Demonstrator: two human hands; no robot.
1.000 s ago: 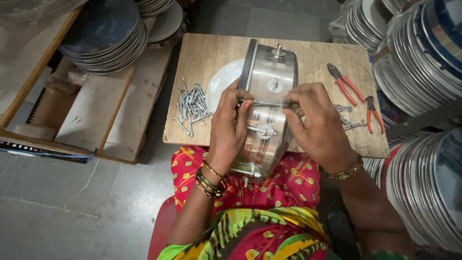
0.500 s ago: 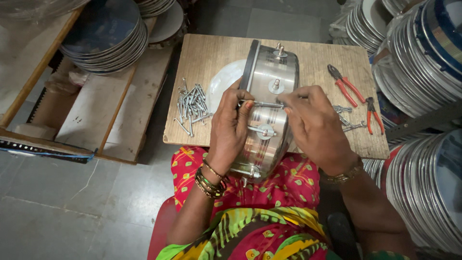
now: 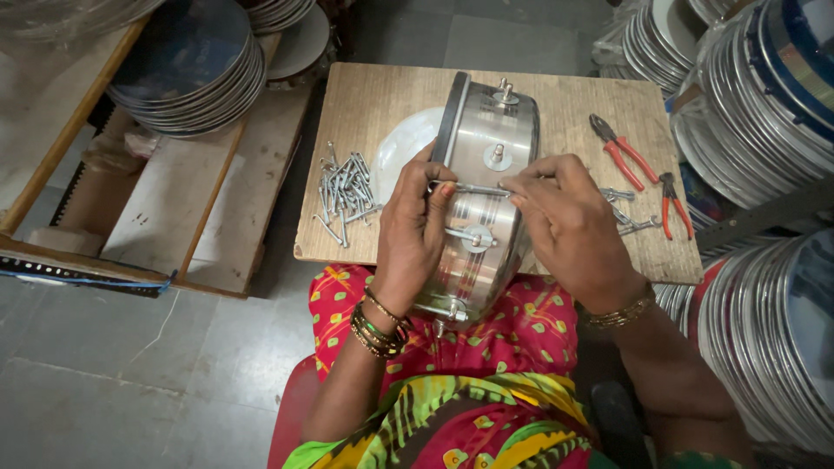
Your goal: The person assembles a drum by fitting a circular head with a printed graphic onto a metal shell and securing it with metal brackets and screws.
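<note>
Little has shifted: your left hand [image 3: 417, 227] and right hand [image 3: 569, 221] stay on the round shiny steel drum shell [image 3: 482, 187], propped on edge against the wooden worktop [image 3: 382, 104]. Both sets of fingers pinch a thin metal rod [image 3: 479, 188] between them, steadying it.

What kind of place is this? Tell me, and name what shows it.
Probably a small drum-making workshop: a metal drum shell stands on edge on a wooden board, with loose bolts, red-handled pliers and stacks of round drum frames.
</note>
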